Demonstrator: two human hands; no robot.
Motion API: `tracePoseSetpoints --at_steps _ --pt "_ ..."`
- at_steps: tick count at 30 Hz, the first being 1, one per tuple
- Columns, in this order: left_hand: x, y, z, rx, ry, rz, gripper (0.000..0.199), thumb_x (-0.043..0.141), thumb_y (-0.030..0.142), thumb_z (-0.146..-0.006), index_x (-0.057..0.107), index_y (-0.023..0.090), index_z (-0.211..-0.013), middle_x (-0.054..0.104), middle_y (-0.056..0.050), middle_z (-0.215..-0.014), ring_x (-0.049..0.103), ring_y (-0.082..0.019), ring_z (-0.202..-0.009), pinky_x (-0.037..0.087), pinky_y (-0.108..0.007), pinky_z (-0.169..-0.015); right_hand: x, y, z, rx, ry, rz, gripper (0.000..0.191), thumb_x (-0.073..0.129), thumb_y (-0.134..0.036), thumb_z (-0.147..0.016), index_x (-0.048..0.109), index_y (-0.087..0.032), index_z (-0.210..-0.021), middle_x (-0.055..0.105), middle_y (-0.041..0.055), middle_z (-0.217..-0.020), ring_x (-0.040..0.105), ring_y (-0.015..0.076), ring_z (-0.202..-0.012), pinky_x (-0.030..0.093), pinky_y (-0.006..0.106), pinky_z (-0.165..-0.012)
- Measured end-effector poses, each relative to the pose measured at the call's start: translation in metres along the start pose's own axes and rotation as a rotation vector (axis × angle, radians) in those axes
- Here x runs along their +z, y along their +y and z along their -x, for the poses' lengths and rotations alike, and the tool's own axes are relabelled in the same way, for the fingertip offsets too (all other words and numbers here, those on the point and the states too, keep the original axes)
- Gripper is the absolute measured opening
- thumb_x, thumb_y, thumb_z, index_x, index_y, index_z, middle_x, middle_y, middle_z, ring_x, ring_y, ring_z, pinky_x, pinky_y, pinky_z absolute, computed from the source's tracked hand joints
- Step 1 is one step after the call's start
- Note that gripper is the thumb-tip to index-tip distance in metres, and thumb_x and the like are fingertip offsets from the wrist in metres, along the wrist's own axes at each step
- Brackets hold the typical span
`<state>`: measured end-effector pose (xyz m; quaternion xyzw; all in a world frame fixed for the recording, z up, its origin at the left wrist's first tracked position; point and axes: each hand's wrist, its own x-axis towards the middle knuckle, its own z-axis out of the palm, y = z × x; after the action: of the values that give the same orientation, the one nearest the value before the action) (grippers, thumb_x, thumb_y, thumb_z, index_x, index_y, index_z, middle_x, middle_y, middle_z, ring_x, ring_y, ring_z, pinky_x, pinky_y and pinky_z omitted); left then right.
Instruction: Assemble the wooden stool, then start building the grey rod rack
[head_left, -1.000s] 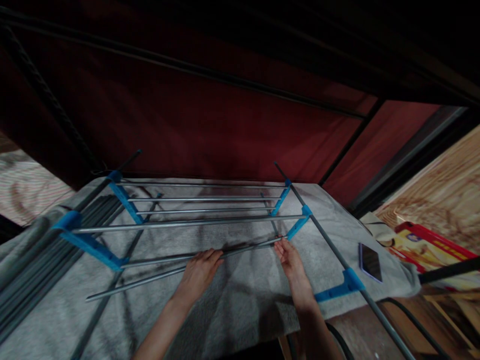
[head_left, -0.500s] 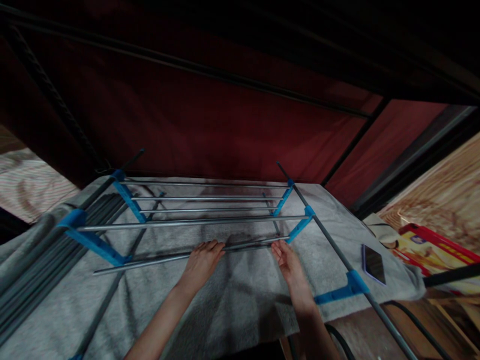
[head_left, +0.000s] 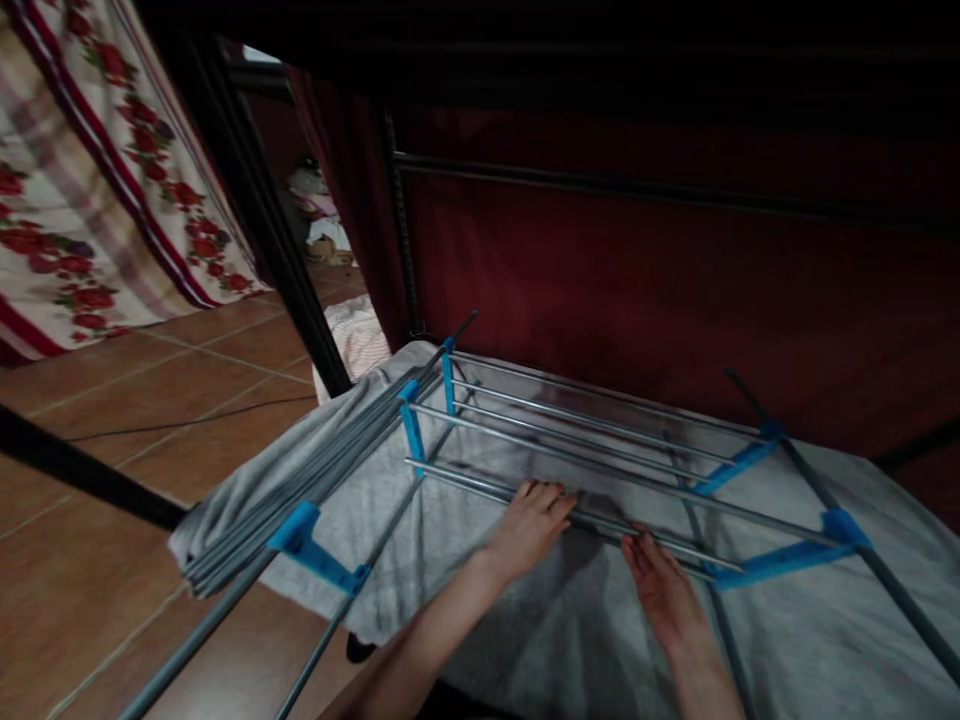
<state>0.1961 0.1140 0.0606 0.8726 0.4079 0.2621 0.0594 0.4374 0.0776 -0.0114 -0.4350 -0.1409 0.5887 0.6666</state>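
Note:
A partly built rack of grey metal tubes and blue plastic brackets (head_left: 795, 556) lies across a grey blanket. On its near side, my left hand (head_left: 531, 520) is closed over a metal tube (head_left: 461, 480) from above. Close by to the right, my right hand (head_left: 664, 585) has its fingertips curled against the same tube from the near side, palm partly up. The tube's left end sticks out past a blue bracket (head_left: 414, 432). A second tube runs close alongside it; which tube the fingers grip is partly hidden.
Loose grey tubes (head_left: 322, 470) lie bundled on the blanket (head_left: 577, 630) at the left. Another blue bracket (head_left: 319, 555) joins the rack's left legs. Behind hangs a dark red cloth (head_left: 600, 280). A black post (head_left: 262, 200) rises beside the tiled floor (head_left: 165, 400).
The view has swung left, bringing the floor and flowered cloth into sight; the phone and red box have left it. Both hands stay at the near tube, whose left end now lies nearer the bracket.

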Motion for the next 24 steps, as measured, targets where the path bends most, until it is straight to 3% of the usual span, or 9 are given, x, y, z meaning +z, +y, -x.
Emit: tracePoseSetpoints --at_steps 2,5,11,13,15,18,21,24 --pt "-0.001 -0.007 0.019 -0.036 0.136 0.041 0.034 0.050 0.024 -0.092 0.055 0.025 -0.125 0.060 -0.007 -0.120 0.054 -0.020 -0.110 0.038 -0.038 -0.098 -0.005 0.000 0.000 -0.007 0.002 0.034 0.021 0.083 -0.025 -0.062 0.072 -0.023 -0.079 0.074 -0.0029 -0.089 0.070 0.0134 -0.084 0.057 0.028 -0.086" --pt "-0.005 -0.028 0.056 -0.192 0.357 0.105 0.030 0.046 0.020 -0.093 0.059 0.026 -0.119 0.061 -0.006 -0.113 0.054 -0.019 -0.106 0.041 -0.037 -0.094 -0.010 0.000 0.001 -0.030 -0.003 0.089 0.021 0.082 -0.028 -0.063 0.073 -0.025 -0.081 0.074 -0.0019 -0.091 0.069 0.0148 -0.087 0.055 0.031 -0.091" --pt "-0.024 -0.096 0.111 -0.791 1.016 0.312 0.015 0.053 0.034 -0.087 0.061 0.023 -0.093 0.059 -0.005 -0.093 0.056 -0.021 -0.091 0.045 -0.034 -0.083 -0.009 0.000 0.001 -0.039 0.011 0.129 0.021 0.081 -0.029 -0.063 0.074 -0.024 -0.083 0.073 -0.0008 -0.091 0.070 0.0157 -0.088 0.054 0.031 -0.094" --pt "-0.030 -0.117 0.116 -0.943 1.138 0.414 0.018 0.056 0.037 -0.083 0.059 0.023 -0.094 0.059 -0.004 -0.095 0.056 -0.020 -0.090 0.045 -0.033 -0.081 -0.007 0.000 0.001 -0.045 0.020 0.127 0.022 0.082 -0.029 -0.063 0.073 -0.024 -0.083 0.073 -0.0005 -0.089 0.070 0.0159 -0.086 0.054 0.031 -0.094" --pt "-0.034 -0.135 0.114 -1.014 1.172 0.505 0.022 0.056 0.040 -0.082 0.059 0.023 -0.095 0.061 -0.004 -0.097 0.057 -0.020 -0.093 0.045 -0.033 -0.085 -0.006 0.000 0.001 -0.046 0.030 0.123 0.023 0.082 -0.029 -0.061 0.073 -0.023 -0.082 0.073 -0.0004 -0.088 0.070 0.0157 -0.085 0.054 0.030 -0.093" --pt "-0.040 -0.154 0.100 -1.006 1.177 0.614 0.029 0.053 0.047 -0.082 0.062 0.022 -0.093 0.064 -0.005 -0.095 0.059 -0.021 -0.094 0.044 -0.033 -0.087 -0.005 -0.001 0.001 -0.033 0.050 0.132 0.023 0.082 -0.030 -0.061 0.073 -0.023 -0.081 0.073 -0.0003 -0.088 0.070 0.0158 -0.086 0.054 0.030 -0.092" --pt "-0.045 -0.168 0.080 -0.973 1.156 0.740 0.039 0.051 0.056 -0.081 0.064 0.019 -0.083 0.066 -0.005 -0.082 0.061 -0.020 -0.081 0.047 -0.032 -0.078 -0.005 -0.002 0.001 -0.026 0.051 0.146 0.023 0.082 -0.030 -0.061 0.073 -0.023 -0.081 0.073 -0.0006 -0.088 0.070 0.0167 -0.088 0.054 0.031 -0.093" --pt "-0.048 -0.176 0.065 -0.955 1.052 0.880 0.051 0.049 0.064 -0.079 0.064 0.016 -0.074 0.064 -0.005 -0.067 0.059 -0.019 -0.066 0.046 -0.030 -0.066 -0.005 -0.003 0.002 -0.018 0.026 0.174 0.020 0.080 -0.031 -0.064 0.073 -0.025 -0.082 0.073 -0.0023 -0.091 0.069 0.0150 -0.089 0.052 0.030 -0.095"
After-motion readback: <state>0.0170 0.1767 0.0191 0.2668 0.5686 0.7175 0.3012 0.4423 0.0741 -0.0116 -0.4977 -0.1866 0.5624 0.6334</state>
